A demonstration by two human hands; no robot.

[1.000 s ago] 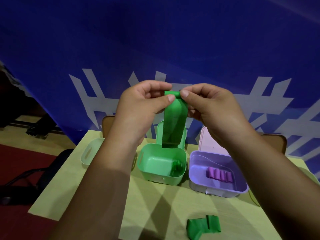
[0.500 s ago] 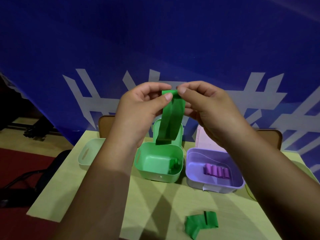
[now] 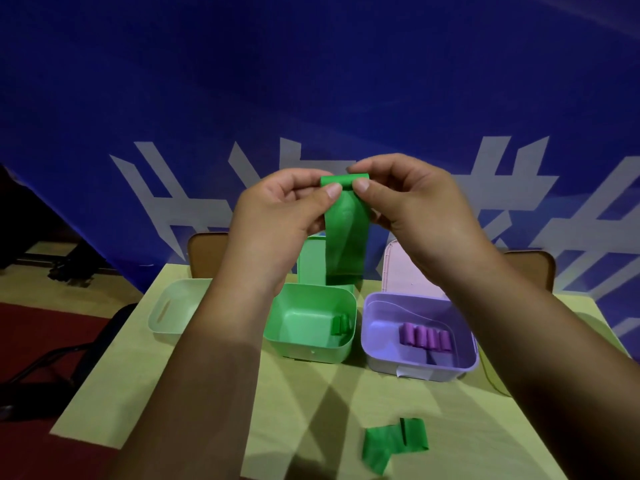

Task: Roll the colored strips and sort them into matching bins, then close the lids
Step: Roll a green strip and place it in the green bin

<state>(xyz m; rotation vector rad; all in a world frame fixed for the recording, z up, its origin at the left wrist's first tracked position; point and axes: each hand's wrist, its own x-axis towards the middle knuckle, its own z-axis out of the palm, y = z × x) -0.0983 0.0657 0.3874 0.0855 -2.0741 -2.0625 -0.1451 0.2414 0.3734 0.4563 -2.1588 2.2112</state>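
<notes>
Green strip (image 3: pixel 344 233) hangs vertical, long axis pointing down at the open green bin (image 3: pixel 304 351) near the counter's (image 3: pixel 450 410) far edge. Left hand (image 3: pixel 277 216) and right hand (image 3: pixel 415 209) pinch its rolled top end from either side, equally near.

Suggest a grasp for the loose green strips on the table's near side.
Pinch the raised crease near the middle of the loose green strips, coming down from above. The rest seems to lie flat on the table, offering no edge to get under; the crease stands up, so thumb and finger can close across it.
</notes>
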